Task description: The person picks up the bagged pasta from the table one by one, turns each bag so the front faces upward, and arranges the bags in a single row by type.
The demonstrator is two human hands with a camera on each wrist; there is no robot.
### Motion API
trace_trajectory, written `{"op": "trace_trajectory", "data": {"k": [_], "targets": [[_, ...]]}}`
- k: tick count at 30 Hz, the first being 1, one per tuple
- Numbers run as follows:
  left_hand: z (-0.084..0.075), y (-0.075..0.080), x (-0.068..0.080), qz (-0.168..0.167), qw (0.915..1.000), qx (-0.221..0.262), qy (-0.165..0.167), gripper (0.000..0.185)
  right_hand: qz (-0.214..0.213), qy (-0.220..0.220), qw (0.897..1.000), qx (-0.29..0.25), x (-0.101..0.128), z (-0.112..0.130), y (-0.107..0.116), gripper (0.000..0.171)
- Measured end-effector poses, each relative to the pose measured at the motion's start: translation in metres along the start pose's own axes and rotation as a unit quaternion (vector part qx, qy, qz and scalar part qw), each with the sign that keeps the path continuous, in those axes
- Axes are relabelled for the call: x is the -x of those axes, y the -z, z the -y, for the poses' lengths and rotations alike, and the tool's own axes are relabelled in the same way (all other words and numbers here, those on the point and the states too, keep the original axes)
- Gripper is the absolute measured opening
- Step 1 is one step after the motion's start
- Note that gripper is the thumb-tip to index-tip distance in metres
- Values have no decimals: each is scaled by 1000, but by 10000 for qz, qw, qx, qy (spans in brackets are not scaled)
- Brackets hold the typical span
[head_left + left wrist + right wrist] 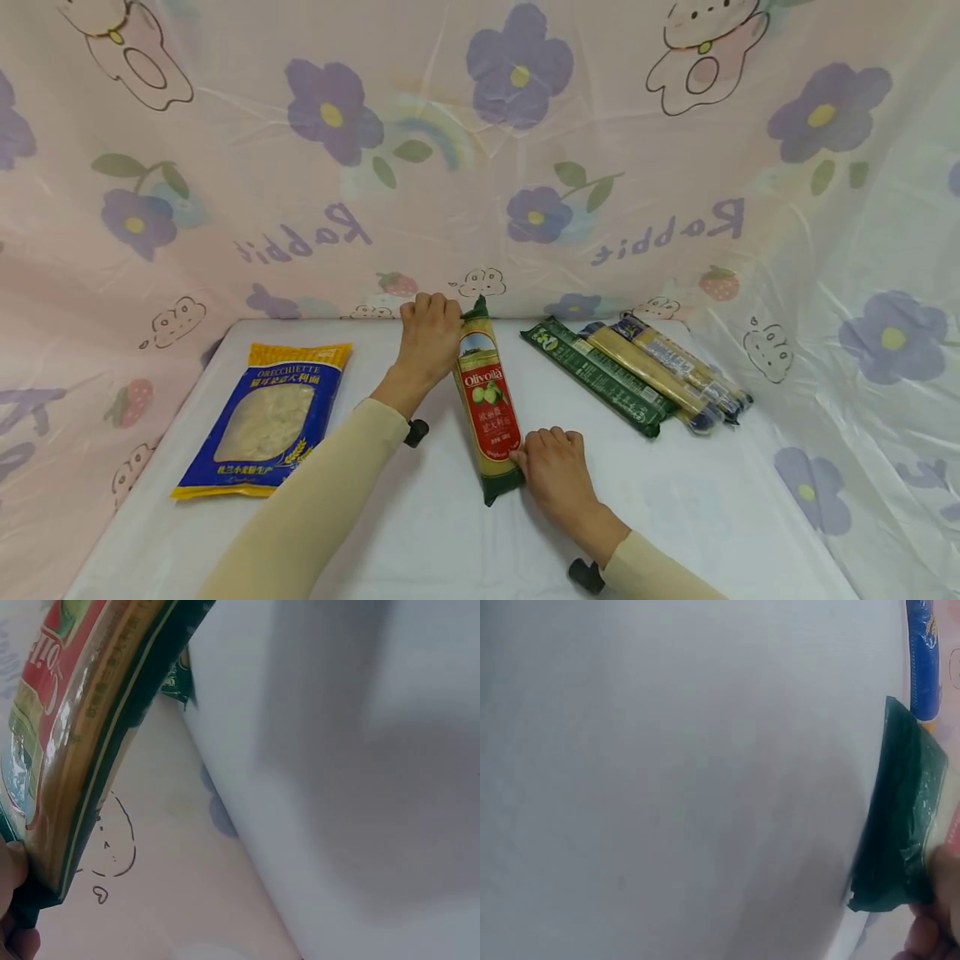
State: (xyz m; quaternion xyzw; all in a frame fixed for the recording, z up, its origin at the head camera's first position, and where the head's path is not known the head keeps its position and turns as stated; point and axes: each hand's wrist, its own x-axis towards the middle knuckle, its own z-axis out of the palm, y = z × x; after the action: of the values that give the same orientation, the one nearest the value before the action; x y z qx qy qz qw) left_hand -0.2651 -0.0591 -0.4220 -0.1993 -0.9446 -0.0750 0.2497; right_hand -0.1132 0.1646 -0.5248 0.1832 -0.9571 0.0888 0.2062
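A long packet of spaghetti (489, 408) with a red Olivoilà label and green ends is between my two hands, its front turned up toward the head camera. My left hand (431, 337) pinches its far green end, and in the left wrist view the thumb and a fingertip show at the corner of the packet (82, 742). At the near end, my right hand (558, 475) pinches the packet's right edge with the thumb on the label side. The right wrist view shows the green near end (900, 817) just beyond the fingertips. Most of the right fingers are hidden there.
On the left of the white table (420, 533) lies a blue and yellow bag of orecchiette (266, 421). To the right lie a green pasta packet (600, 375), a clear pasta packet (648, 371) and a blue-ended one (686, 362), side by side. A patterned curtain (450, 167) hangs behind.
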Motion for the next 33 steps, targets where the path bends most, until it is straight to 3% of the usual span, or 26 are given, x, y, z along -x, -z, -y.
{"op": "trace_trajectory", "data": {"k": [5, 12, 16, 22, 29, 33], "targets": [[5, -4, 1, 28, 9998, -186, 7, 14, -127, 245, 9996, 85, -1, 2, 2, 39], [17, -10, 3, 83, 9992, -385, -18, 13, -522, 908, 9942, 252, -6, 11, 2, 32], [26, -14, 4, 192, 9992, -354, -25, 14, -320, 988, 9942, 292, -9, 19, 0, 28], [40, -8, 5, 774, 9961, -414, -32, 20, 86, 850, 9961, 235, -14, 41, -1, 27], [55, -7, 7, 1577, 9855, -619, -28, 19, 351, 646, 9973, 20, -20, 76, -2, 32], [61, -12, 12, 1795, 9815, -660, 0, 22, 699, 509, 9962, -104, -23, 91, -4, 29]]}}
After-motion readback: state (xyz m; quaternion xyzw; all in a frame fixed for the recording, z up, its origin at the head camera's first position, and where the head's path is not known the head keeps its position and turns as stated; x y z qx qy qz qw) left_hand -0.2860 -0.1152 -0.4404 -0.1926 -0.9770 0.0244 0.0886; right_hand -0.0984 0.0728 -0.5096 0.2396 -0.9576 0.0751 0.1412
